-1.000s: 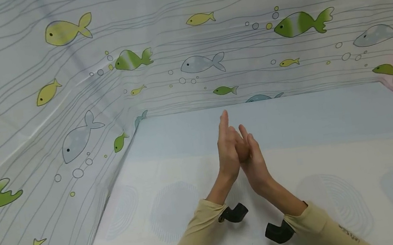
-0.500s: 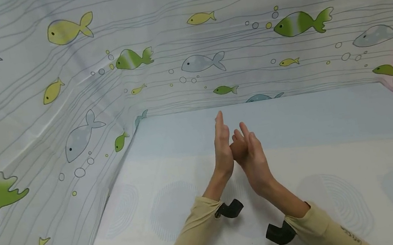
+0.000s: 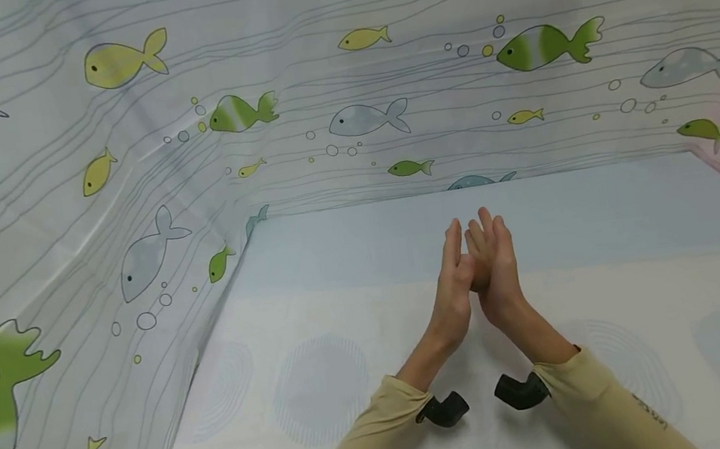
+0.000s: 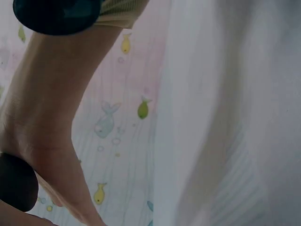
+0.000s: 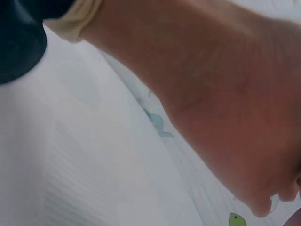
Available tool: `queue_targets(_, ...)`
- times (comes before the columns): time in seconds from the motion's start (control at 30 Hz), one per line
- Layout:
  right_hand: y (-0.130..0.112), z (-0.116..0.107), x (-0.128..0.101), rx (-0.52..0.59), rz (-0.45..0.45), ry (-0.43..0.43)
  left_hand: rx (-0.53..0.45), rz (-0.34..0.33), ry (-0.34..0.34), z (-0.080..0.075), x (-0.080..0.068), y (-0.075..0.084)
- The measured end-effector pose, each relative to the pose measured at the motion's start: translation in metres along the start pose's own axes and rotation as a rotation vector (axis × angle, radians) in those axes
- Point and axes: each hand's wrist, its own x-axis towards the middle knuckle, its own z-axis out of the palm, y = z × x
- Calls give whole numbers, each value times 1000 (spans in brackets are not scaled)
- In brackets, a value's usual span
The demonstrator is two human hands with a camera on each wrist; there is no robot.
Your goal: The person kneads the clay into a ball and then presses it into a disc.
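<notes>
Over the middle of the table, my left hand [image 3: 453, 296] and right hand [image 3: 504, 277] face each other palm to palm, fingers mostly straight and pointing away from me. A round ball [image 4: 18, 183], brown in the head view and very dark in the left wrist view, is pressed between the two palms. Most of it is hidden by the hands in the head view. The left wrist view looks across at the right hand [image 4: 54, 162] and its forearm. In the right wrist view, the left hand [image 5: 235, 132] fills much of the picture.
A pale tablecloth [image 3: 327, 388] with blue-grey round patterns covers the table. Fish-printed curtains [image 3: 313, 79] hang behind it and along its left side. A black curved piece [image 3: 448, 410] sits at the left cuff, another black piece [image 3: 522, 391] at the right.
Both hands have shifted to the right with the ball between them. The palms slide against each other: the left has come back towards me, the right has gone forward.
</notes>
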Motion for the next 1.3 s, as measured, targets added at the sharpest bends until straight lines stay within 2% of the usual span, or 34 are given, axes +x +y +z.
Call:
queue_targets(0.2,-3,-7,6,6,-27,15,5,2,-23,4,0,7)
queue_targets(0.37,-2,-8,7,3,-25,14,34,28,-8,3,1,12)
queue_targets(0.5,3,-4,4,-29,-23,-9,62,44,33,-1,2,14)
queue_targets(0.63,12,3,-2,-83,-46,-61,55,31,81,-5,4,11)
queue_targets(0.93,23,27,-21,-109,-47,-168,51,23,256,-31,12,-1)
queue_targets(1.13,24,37,-30,-98,-44,-212,20,-19,317,-48,15,-2)
queue_targets(1.3,26,40,-35,-96,-38,-236,3,-38,343,-54,16,-3)
